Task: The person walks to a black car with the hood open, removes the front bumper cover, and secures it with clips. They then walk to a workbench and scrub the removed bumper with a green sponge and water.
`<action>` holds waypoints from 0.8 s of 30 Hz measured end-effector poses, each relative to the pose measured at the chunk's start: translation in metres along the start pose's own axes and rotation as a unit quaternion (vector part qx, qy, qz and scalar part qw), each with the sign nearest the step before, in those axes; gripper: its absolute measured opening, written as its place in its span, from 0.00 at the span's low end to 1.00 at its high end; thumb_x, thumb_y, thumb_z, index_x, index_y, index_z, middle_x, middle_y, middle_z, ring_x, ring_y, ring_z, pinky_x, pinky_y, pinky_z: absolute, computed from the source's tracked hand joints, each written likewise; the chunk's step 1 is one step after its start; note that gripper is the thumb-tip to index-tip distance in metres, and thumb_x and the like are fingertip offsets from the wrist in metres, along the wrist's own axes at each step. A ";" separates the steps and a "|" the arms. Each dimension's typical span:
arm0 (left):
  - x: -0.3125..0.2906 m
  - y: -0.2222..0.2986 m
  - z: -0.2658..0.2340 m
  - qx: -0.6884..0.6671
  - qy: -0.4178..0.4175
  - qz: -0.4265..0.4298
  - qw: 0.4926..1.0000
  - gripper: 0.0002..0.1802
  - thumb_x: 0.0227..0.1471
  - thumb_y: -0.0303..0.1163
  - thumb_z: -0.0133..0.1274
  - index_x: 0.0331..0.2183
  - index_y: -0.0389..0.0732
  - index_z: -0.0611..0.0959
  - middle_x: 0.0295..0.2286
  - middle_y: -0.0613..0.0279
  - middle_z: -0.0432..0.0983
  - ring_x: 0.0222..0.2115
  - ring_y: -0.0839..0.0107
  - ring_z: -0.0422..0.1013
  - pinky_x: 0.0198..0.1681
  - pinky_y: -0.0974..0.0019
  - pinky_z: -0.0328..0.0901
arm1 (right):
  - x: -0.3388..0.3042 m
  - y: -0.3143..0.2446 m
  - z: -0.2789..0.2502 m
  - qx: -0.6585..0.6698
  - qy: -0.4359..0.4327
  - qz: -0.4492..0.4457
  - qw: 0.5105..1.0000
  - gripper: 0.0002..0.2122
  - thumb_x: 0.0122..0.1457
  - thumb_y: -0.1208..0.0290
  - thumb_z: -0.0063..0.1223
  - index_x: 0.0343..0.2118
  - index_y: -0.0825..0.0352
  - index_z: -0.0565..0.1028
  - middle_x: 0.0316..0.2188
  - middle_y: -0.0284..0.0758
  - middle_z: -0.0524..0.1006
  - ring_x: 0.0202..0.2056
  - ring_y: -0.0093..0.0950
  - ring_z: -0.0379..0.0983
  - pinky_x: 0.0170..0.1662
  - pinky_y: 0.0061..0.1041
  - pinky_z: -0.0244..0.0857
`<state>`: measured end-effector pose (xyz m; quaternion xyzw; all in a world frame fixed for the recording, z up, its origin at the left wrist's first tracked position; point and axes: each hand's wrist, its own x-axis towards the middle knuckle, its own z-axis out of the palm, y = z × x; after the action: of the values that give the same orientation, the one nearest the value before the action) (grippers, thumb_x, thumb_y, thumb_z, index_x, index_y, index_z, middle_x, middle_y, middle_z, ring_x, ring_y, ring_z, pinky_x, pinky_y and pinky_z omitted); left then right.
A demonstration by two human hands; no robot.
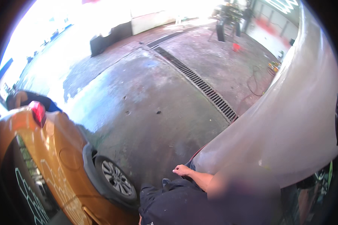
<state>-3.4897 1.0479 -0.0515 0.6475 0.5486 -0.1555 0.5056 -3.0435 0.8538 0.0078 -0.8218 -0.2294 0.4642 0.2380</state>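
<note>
My right hand point(181, 170) hangs low beside the edge of a translucent plastic sheet point(266, 123), apparently not gripping it. Its fingers are curled, with a small pale spot at their tips; what they hold, if anything, I cannot make out. A blurred patch covers the upper part of that arm. Of my left arm only a sliver of skin point(140, 219) shows at the lower edge, by my dark shirt point(184, 206), so its fingers are hidden. To my left stands an orange car point(64, 165), its wheel point(118, 180) near my dark trousers.
A floor drain grate point(195, 78) crosses the stained concrete floor point(150, 97). Another person point(33, 99) bends behind the orange car. Far right are a cable point(256, 84), a red container point(236, 47) and a cluttered stand point(229, 18). A dark low panel point(110, 39) stands far off.
</note>
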 end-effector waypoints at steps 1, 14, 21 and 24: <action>0.030 0.021 -0.017 0.005 -0.004 0.014 1.000 0.35 0.62 0.48 0.60 0.60 0.31 0.79 0.46 0.46 0.85 0.46 0.63 0.81 0.52 0.61 0.72 | 0.014 -0.013 -0.010 0.027 0.013 -0.011 0.999 0.26 0.67 0.48 0.56 0.52 0.69 0.82 0.44 0.48 0.86 0.48 0.44 0.82 0.53 0.40 0.73; 0.368 0.388 -0.197 0.006 -0.039 0.057 0.998 0.30 0.62 0.44 0.58 0.55 0.27 0.81 0.31 0.53 0.83 0.30 0.64 0.79 0.28 0.63 0.73 | 0.140 -0.015 -0.126 0.223 0.087 0.300 0.923 0.18 0.68 0.52 0.57 0.44 0.65 0.85 0.28 0.35 0.83 0.26 0.25 0.77 0.30 0.27 0.71; 0.448 0.598 -0.209 0.116 -0.098 0.039 0.988 0.28 0.62 0.43 0.56 0.55 0.31 0.82 0.31 0.55 0.81 0.22 0.67 0.75 0.20 0.63 0.66 | 0.163 -0.045 -0.174 0.332 0.249 0.313 0.854 0.22 0.66 0.52 0.61 0.46 0.70 0.84 0.31 0.37 0.84 0.29 0.25 0.80 0.38 0.31 0.76; 0.506 0.676 -0.203 0.144 -0.121 0.047 0.981 0.28 0.63 0.44 0.56 0.58 0.37 0.78 0.33 0.63 0.77 0.25 0.69 0.76 0.23 0.64 0.65 | 0.214 -0.045 -0.221 0.337 0.195 0.311 0.867 0.22 0.66 0.52 0.60 0.47 0.71 0.83 0.33 0.37 0.85 0.30 0.26 0.81 0.38 0.30 0.76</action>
<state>-2.7978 1.5718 -0.0178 0.7148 0.4239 -0.2860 0.4770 -2.7589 0.9778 -0.0044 -0.7939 0.2597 0.3937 0.3838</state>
